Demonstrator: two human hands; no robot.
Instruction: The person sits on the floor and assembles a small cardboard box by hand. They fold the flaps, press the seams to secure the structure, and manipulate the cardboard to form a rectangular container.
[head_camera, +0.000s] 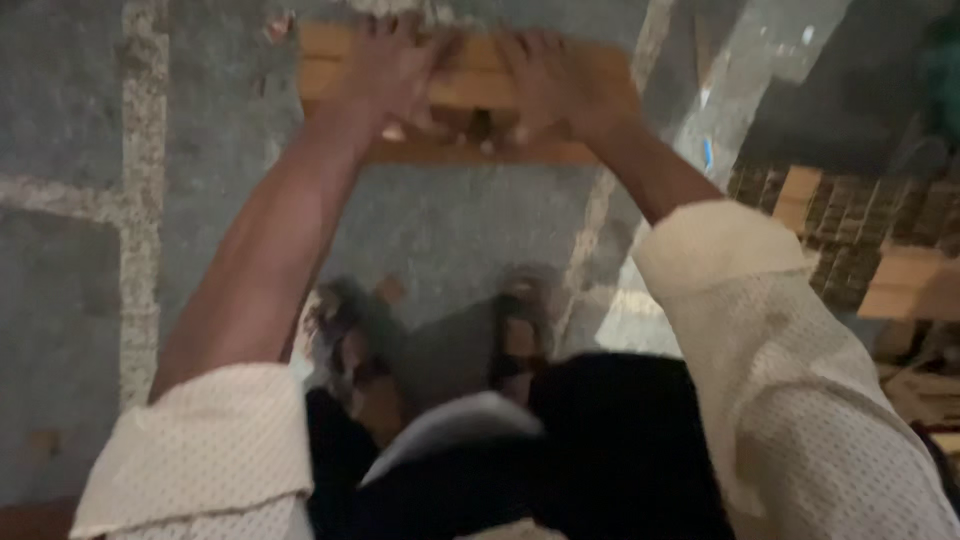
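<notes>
A grey concrete floor (450, 220) with pale seams carries stacked wooden blocks (470, 95), and right of them a heap of wood pieces (880, 250).

Floor (440, 225) is rough grey concrete, kinda mottled, with pale gritty seams (143, 200) running across it, one vertical strip out at 9 o'clock and another slanting up toward 1 o'clock. Over at 3 o'clock there's a stack of wooden pieces (860, 240), some dark, some light tan. Lighting is dim and bluish overall.
</notes>
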